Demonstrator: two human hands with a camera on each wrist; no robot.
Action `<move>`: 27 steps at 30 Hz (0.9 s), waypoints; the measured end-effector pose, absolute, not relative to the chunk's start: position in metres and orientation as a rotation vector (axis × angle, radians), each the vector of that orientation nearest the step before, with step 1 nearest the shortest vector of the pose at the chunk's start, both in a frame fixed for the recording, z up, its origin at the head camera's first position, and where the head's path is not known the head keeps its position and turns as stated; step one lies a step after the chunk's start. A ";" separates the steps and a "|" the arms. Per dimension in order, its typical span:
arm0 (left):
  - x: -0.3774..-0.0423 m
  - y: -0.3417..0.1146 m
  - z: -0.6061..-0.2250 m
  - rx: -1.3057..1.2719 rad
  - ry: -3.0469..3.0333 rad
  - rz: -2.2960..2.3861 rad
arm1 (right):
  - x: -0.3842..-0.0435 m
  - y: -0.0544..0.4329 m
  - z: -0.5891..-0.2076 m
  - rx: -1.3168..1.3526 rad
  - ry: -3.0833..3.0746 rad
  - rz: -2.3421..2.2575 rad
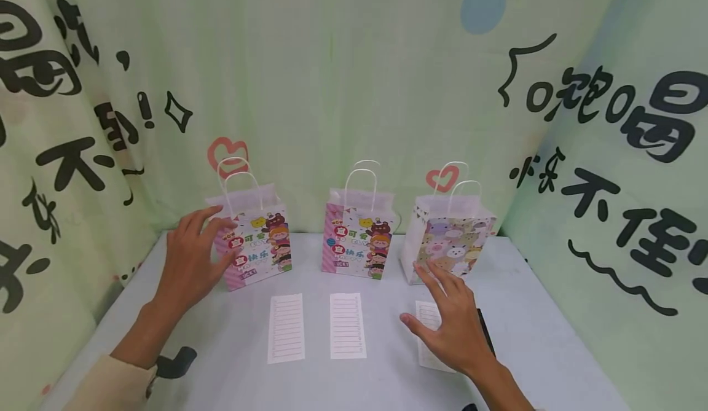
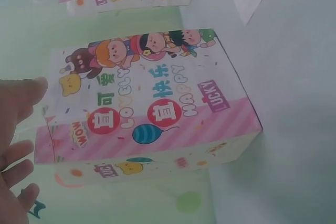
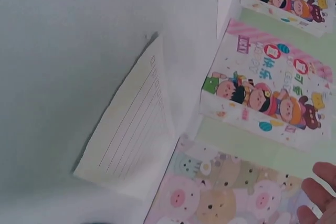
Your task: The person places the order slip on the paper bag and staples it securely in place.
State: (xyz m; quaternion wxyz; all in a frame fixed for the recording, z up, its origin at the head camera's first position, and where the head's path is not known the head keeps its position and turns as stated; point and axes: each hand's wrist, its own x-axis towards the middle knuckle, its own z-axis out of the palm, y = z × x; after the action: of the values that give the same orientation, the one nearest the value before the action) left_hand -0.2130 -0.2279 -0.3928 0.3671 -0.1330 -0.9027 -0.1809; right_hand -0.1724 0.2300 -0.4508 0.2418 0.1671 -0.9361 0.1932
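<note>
Three paper gift bags with white handles stand upright in a row. My left hand [image 1: 190,254] is raised with its fingers spread at the left bag [image 1: 257,245], a pink-striped one with cartoon figures; the left wrist view shows fingertips close beside its top end. The middle bag [image 1: 356,242] has the same print. My right hand [image 1: 456,322], fingers apart and holding nothing, hovers before the right bag [image 1: 450,245], which is covered in animal faces. Partly hidden below that hand lies a lined paper slip [image 1: 428,319].
Two more lined slips, the left one [image 1: 286,328] and the middle one [image 1: 348,326], lie flat on the white table [image 1: 232,374]. A thin black object [image 1: 485,331] shows behind my right hand. A printed green curtain [image 1: 343,79] surrounds the table's back and sides.
</note>
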 end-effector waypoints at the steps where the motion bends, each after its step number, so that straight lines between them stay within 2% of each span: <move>1: -0.215 -0.228 -0.393 -0.338 -2.323 -0.475 | -0.173 0.226 -0.452 0.469 -2.558 0.543; 27: -0.243 -0.228 -0.398 -0.330 -2.339 -0.604 | -0.181 0.135 -0.461 0.747 -2.623 0.771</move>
State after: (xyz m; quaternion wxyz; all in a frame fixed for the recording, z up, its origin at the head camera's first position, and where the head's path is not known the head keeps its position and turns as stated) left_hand -0.2426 -0.2284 -0.3980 0.3443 -0.1272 -0.9007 -0.2324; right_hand -0.1807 0.1349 -0.4612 0.1529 0.2603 -0.9146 0.2689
